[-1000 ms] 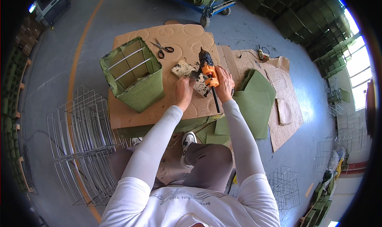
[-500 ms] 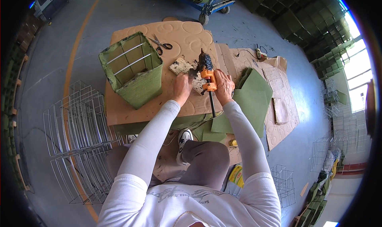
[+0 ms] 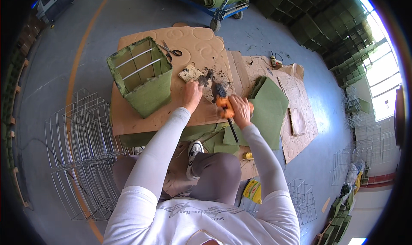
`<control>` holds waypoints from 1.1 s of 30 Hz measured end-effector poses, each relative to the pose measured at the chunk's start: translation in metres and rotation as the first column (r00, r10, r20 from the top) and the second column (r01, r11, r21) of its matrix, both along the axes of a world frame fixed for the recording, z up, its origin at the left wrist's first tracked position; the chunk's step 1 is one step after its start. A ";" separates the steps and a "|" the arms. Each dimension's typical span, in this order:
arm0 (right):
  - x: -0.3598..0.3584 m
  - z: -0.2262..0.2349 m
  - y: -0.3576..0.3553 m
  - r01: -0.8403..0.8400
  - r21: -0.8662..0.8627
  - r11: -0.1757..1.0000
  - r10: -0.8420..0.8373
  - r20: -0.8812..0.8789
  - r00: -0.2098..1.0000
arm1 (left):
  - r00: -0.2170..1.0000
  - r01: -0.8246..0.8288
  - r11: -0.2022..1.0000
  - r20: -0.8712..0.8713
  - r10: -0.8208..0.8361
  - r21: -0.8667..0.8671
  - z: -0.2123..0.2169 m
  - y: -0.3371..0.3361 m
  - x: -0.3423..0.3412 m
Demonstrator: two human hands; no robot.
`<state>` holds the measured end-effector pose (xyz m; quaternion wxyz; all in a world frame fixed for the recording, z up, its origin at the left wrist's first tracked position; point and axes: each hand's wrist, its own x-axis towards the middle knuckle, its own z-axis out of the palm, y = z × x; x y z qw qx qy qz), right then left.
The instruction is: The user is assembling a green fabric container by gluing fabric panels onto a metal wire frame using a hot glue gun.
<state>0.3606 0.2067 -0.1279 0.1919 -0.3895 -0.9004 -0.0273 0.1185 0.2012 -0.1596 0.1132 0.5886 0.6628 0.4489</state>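
Note:
My right hand (image 3: 241, 109) is wrapped round an orange glue gun (image 3: 225, 106). Its black-crusted nozzle points away from me, and a black glue stick (image 3: 233, 130) sticks out of its near end. My left hand (image 3: 192, 95) is closed with its fingertips on a small dark, ragged piece (image 3: 205, 79), whose kind I cannot make out. That piece lies over a pale pad (image 3: 189, 73) smeared with black. To the left of my left hand, a green felt-covered box (image 3: 151, 98) with wire rods across its opening lies tilted on the cardboard-topped table (image 3: 193, 38).
Scissors (image 3: 174, 52) lie behind the box. Green felt sheets (image 3: 269, 112) are stacked right of the table, on cardboard. Wire frames (image 3: 83, 155) stand on the floor at left. A blue cart (image 3: 216, 14) with green rolls is at the far side.
My right hand has drawn the glue gun lower, and its nozzle now leans left. My left hand remains at the dark piece. The whole view has shifted slightly.

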 end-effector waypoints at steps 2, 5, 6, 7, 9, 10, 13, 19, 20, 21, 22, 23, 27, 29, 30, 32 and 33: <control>0.004 -0.007 -0.025 0.133 0.024 0.991 -0.128 -0.147 0.981 | 1.000 -0.018 1.000 0.015 0.018 0.003 0.001 0.001 -0.003; 0.005 0.002 -0.022 0.219 -0.006 0.976 -0.214 -0.239 0.947 | 1.000 0.020 0.998 -0.007 -0.019 0.063 0.007 0.000 -0.002; -0.001 0.010 -0.017 0.238 -0.014 0.971 -0.233 -0.264 0.936 | 1.000 0.017 0.998 -0.011 -0.017 0.060 0.005 -0.001 -0.004; -0.010 0.018 -0.014 0.229 -0.019 0.973 -0.226 -0.257 0.940 | 1.000 0.011 0.998 -0.013 -0.010 0.063 0.003 -0.002 -0.007; -0.025 0.026 0.001 0.205 -0.002 0.979 -0.198 -0.262 0.945 | 1.000 0.004 0.998 -0.015 -0.002 0.070 0.002 -0.001 -0.008; -0.033 0.028 0.009 0.181 0.014 0.983 -0.171 -0.265 0.949 | 1.000 0.004 0.998 -0.023 -0.003 0.061 0.001 -0.001 -0.009; -0.059 0.034 0.027 0.119 0.040 0.992 -0.105 -0.250 0.962 | 1.000 0.006 0.998 -0.008 -0.005 0.064 0.005 -0.005 -0.004; -0.071 0.015 0.027 0.147 0.053 0.988 -0.134 -0.188 0.973 | 1.000 0.011 0.999 0.020 -0.011 0.036 0.000 0.000 -0.006; -0.067 0.016 0.025 0.148 0.050 0.988 -0.137 -0.184 0.973 | 1.000 0.019 0.999 0.000 -0.019 0.045 -0.001 0.000 -0.006; -0.064 0.018 0.024 0.111 0.056 0.992 -0.100 -0.175 0.979 | 1.000 0.021 0.999 0.003 -0.021 0.042 -0.002 0.000 -0.007; -0.061 0.020 0.022 0.074 0.063 0.995 -0.063 -0.166 0.984 | 1.000 0.018 0.999 -0.004 -0.018 0.037 -0.003 -0.001 -0.007; -0.060 0.024 0.021 0.063 0.061 0.996 -0.053 -0.150 0.987 | 1.000 0.016 0.999 -0.009 -0.016 0.038 -0.002 0.000 -0.007; -0.044 0.025 0.012 0.059 0.075 0.995 -0.052 -0.095 0.994 | 0.999 0.029 0.999 -0.030 -0.029 0.014 0.001 -0.001 -0.007; -0.027 0.029 0.001 0.042 0.065 0.997 -0.038 -0.060 0.997 | 0.998 0.027 0.998 -0.062 -0.024 0.049 0.003 -0.001 -0.006; -0.019 0.029 -0.004 0.028 0.047 0.999 -0.026 -0.030 0.999 | 0.998 0.029 0.998 -0.061 -0.026 0.055 0.006 -0.001 -0.007; -0.009 0.028 -0.020 0.101 0.043 0.994 -0.092 -0.165 0.982 | 0.999 0.026 0.999 -0.043 -0.024 0.038 0.008 -0.005 -0.006; -0.008 0.029 -0.024 0.146 0.014 0.989 -0.140 -0.203 0.969 | 0.999 0.024 0.999 -0.042 -0.022 0.039 0.010 -0.005 -0.006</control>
